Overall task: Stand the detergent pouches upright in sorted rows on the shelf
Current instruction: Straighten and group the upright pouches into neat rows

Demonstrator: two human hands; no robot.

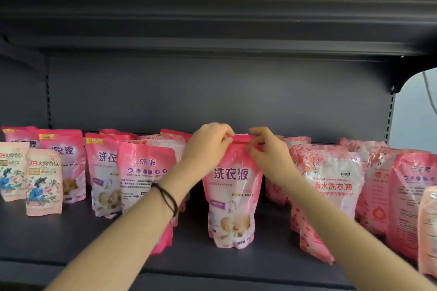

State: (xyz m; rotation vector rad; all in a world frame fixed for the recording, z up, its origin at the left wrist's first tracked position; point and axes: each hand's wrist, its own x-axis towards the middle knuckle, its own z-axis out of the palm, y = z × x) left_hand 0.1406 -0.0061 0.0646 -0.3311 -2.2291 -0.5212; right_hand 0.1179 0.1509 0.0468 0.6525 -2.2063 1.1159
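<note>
Head view: both hands pinch the top seal of one pink pouch [233,186], left hand [208,146] at its left corner, right hand [269,151] at its right, fingers curled onto the edge. The pouch stands upright mid-shelf, set forward with bare shelf [194,253] on either side and in front. Upright pink pouches [104,172] crowd the left, a back-facing pouch [144,175] nearest; rose-print pouches [331,186] pack the right, front one likely leaning. Two pale small pouches [43,182] sit far left. Shelf lip runs just below.
</note>
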